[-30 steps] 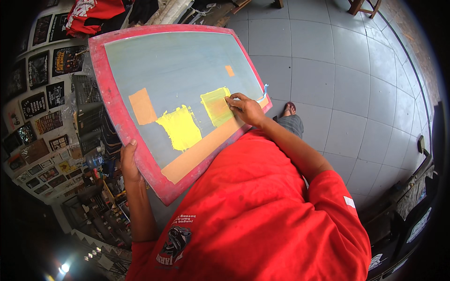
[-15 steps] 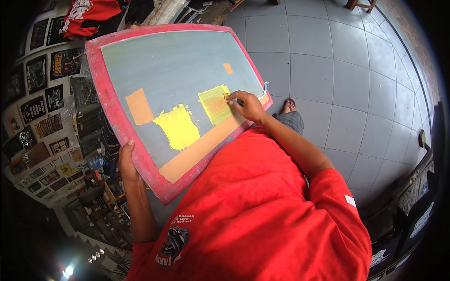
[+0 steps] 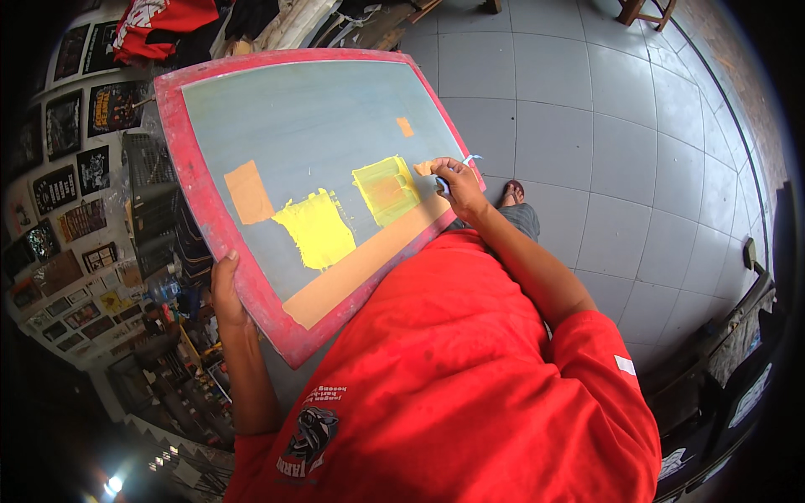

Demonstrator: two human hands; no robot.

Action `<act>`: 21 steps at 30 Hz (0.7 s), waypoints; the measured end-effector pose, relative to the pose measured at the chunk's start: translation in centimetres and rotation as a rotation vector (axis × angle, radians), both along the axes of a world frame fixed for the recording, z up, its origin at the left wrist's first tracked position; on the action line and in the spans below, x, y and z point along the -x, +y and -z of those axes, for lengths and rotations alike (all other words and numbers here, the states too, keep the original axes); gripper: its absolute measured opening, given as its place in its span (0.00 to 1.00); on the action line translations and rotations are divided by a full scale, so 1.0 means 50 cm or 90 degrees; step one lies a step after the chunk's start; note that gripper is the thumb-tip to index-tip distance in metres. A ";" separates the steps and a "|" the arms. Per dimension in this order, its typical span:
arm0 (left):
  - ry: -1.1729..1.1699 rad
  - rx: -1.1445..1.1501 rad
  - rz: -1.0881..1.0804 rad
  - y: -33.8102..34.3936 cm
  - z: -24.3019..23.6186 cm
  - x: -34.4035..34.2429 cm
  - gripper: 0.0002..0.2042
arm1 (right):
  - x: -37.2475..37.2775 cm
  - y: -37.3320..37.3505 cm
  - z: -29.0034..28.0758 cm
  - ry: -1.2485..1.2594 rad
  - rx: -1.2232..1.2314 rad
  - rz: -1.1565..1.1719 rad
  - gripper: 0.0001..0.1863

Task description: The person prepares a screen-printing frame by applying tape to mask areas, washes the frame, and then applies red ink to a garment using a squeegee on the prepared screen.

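A screen-printing frame (image 3: 173, 138) with red borders and grey-green mesh leans tilted in front of my body. My left hand (image 3: 226, 289) grips its left border, thumb on top. Over the mesh's right side, my right hand (image 3: 459, 186) pinches a small piece of tan tape (image 3: 424, 168); something bluish-white and dark is partly hidden in the same hand. Left of those fingers is a thin, streaky yellow patch (image 3: 386, 191). A thicker yellow ink patch (image 3: 317, 230) lies further left. Tan tape covers the mesh as a long near strip (image 3: 360, 267), a left rectangle (image 3: 249, 193) and a small far piece (image 3: 405, 127).
Grey floor tiles (image 3: 620, 151) spread to the right, with my sandalled foot (image 3: 512, 194) beside the frame. Shelves with small items (image 3: 180, 369) and a wall of pictures (image 3: 63, 193) are at left. Red cloth (image 3: 163, 29) hangs at the far left.
My right hand has moved right, off the streaky yellow patch, and a tan tape piece now shows between its fingers. My left hand keeps its hold on the frame.
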State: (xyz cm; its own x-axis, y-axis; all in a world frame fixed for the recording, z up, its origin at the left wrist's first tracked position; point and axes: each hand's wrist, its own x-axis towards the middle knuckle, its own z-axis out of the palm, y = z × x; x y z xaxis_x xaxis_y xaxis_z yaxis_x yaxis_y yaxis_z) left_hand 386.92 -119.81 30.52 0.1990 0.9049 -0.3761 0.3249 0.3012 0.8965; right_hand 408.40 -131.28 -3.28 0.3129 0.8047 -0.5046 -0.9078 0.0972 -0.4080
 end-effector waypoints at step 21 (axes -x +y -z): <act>0.056 -0.051 0.191 0.070 0.075 -0.002 0.14 | -0.207 -0.252 0.065 -0.267 0.195 0.117 0.12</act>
